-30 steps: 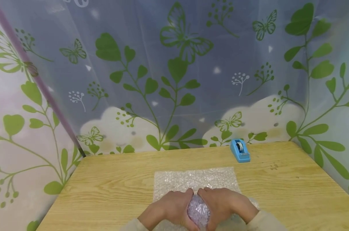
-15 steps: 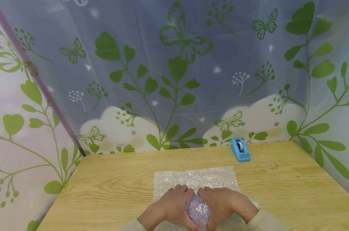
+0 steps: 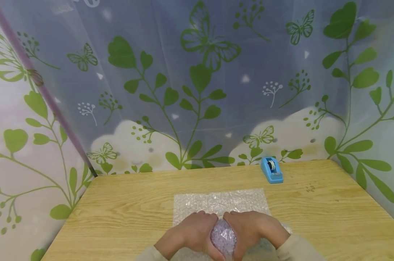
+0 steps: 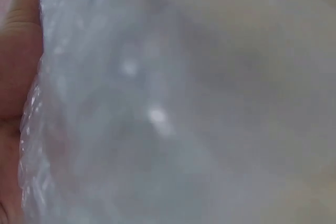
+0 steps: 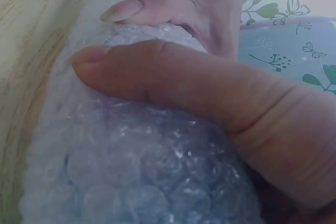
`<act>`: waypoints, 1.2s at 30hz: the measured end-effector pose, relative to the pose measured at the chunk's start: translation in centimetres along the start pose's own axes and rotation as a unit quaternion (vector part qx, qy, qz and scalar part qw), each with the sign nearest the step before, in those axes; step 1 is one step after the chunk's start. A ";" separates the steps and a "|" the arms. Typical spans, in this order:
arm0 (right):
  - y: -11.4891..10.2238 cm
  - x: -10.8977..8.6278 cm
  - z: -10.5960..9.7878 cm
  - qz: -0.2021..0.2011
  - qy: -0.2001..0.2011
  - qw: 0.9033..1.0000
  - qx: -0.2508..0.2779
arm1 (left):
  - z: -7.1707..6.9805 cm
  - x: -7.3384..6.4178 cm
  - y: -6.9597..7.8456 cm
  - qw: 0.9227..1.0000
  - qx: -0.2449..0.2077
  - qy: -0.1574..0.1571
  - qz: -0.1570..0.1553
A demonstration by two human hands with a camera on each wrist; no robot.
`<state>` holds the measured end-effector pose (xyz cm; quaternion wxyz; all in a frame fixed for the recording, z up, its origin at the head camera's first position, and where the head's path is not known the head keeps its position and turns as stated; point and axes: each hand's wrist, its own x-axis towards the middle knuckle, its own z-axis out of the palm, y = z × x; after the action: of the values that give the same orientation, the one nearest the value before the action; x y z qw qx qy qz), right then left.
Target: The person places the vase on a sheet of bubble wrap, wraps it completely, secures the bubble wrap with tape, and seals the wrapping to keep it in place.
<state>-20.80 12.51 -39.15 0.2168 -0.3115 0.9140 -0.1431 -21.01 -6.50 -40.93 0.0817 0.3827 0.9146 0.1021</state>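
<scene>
Between both hands, in the head view, is a rounded bundle [image 3: 223,237] in bubble wrap with a purple tint; what is inside is hidden. My left hand [image 3: 197,232] grips its left side and my right hand [image 3: 249,229] its right side. Beneath and beyond them, a flat sheet of bubble wrap [image 3: 216,200] lies on the table. Both thumbs lie across the wrapped bundle [image 5: 142,166] in the right wrist view. Blurred wrap [image 4: 115,98] fills most of the left wrist view, with part of a hand [image 4: 18,61] along its left edge.
A blue tape dispenser [image 3: 272,171] with a roll in it stands near the back of the wooden table [image 3: 128,206], right of centre. Behind the table's back edge hangs a curtain [image 3: 164,87] printed with leaves and butterflies, and more printed fabric flanks both sides.
The fingers of my left hand have shifted slightly on the bundle. Together, the hands and bundle sit very slightly further left; the sheet and tape dispenser stay put.
</scene>
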 end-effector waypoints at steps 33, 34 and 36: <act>2.2 3.7 -2.7 0.007 -0.210 0.968 0.136 | -0.8 0.6 -3.0 0.988 -0.142 -0.042 0.035; 2.3 3.7 -2.7 0.008 -0.211 0.968 0.134 | -0.7 0.7 -3.1 0.990 -0.130 -0.037 0.044; 2.3 3.7 -2.8 0.012 -0.216 0.967 0.135 | -0.7 0.8 -3.3 0.992 -0.107 -0.029 0.055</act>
<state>-25.97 12.27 -38.74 0.4509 -0.2922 0.8211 -0.1924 -24.02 -8.28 -41.11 0.1429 0.4241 0.8732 0.1930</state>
